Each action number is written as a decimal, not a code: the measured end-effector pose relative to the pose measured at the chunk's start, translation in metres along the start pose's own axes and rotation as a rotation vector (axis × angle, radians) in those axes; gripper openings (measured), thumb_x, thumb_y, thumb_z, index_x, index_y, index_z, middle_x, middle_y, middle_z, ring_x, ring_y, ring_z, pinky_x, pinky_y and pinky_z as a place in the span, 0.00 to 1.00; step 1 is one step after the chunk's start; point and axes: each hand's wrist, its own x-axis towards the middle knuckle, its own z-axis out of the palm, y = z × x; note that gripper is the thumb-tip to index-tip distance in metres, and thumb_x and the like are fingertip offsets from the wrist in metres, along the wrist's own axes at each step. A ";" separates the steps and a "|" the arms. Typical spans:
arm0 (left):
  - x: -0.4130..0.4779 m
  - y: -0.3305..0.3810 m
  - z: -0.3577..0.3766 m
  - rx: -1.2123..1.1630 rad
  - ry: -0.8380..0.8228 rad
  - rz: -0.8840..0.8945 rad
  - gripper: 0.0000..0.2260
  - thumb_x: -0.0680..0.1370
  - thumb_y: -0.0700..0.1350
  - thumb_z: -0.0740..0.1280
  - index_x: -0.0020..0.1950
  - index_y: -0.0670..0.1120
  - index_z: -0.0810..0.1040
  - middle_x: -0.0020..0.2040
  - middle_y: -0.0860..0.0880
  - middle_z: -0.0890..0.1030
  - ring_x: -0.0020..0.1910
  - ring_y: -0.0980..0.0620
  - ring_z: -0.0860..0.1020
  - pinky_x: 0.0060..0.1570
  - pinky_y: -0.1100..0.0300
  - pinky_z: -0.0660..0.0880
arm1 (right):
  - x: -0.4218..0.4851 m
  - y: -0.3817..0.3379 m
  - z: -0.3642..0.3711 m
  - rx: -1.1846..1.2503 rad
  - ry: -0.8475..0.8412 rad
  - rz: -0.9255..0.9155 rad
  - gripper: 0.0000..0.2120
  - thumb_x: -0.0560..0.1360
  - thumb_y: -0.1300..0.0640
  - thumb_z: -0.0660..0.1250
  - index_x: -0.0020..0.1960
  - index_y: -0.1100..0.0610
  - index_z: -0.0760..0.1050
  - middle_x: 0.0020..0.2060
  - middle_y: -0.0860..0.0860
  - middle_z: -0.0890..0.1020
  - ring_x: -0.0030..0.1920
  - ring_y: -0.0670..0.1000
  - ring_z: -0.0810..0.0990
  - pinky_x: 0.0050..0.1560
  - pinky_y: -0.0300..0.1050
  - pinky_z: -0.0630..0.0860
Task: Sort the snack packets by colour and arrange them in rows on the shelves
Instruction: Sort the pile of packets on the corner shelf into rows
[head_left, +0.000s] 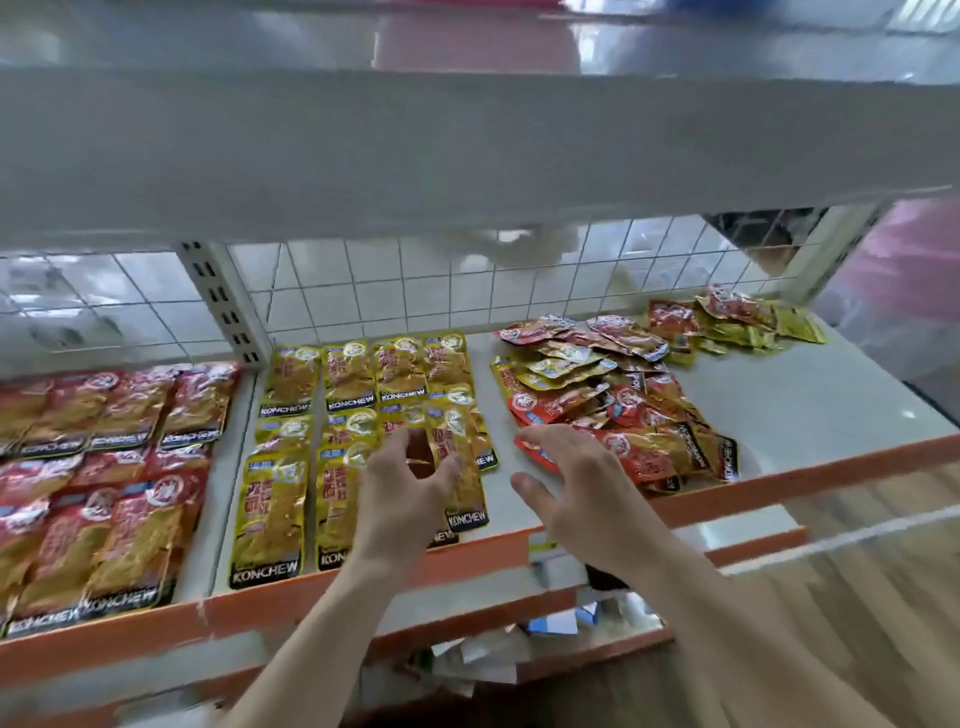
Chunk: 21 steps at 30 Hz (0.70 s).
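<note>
Red snack packets (98, 467) lie in rows on the left shelf section. Yellow packets (291, 467) lie in rows on the white shelf (810, 405) to their right. A mixed heap of red and yellow packets (602, 384) sits further right, with a smaller heap (727, 319) at the back right. My left hand (402, 493) hovers over the right column of yellow packets, fingers relaxed and spread, holding nothing. My right hand (576, 483) hangs with spread fingers beside the near edge of the mixed heap, also holding nothing.
An upper shelf board (467, 135) overhangs close above. A wire grid back panel (389, 286) closes the rear. The shelf has an orange front lip (260, 608). A lower shelf (519, 639) holds scattered packets. Wooden floor lies at the right.
</note>
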 end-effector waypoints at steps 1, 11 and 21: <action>0.001 0.000 0.007 0.013 0.018 -0.005 0.08 0.76 0.45 0.74 0.50 0.45 0.78 0.40 0.50 0.80 0.37 0.54 0.79 0.34 0.61 0.76 | 0.001 0.006 0.000 0.007 -0.015 -0.020 0.22 0.78 0.49 0.67 0.71 0.51 0.71 0.66 0.45 0.76 0.67 0.46 0.71 0.69 0.54 0.68; -0.005 -0.004 0.046 0.310 0.144 0.144 0.21 0.76 0.43 0.74 0.67 0.43 0.74 0.42 0.50 0.77 0.39 0.50 0.76 0.38 0.65 0.67 | 0.014 0.038 -0.010 0.083 -0.080 -0.083 0.22 0.78 0.50 0.68 0.71 0.53 0.71 0.67 0.48 0.76 0.67 0.49 0.72 0.68 0.56 0.69; -0.005 -0.030 0.058 0.842 0.216 0.271 0.10 0.75 0.49 0.73 0.55 0.49 0.84 0.46 0.47 0.84 0.49 0.42 0.80 0.48 0.46 0.73 | 0.019 0.050 -0.007 0.111 -0.102 -0.097 0.22 0.79 0.50 0.67 0.71 0.53 0.71 0.66 0.49 0.76 0.67 0.50 0.72 0.67 0.57 0.70</action>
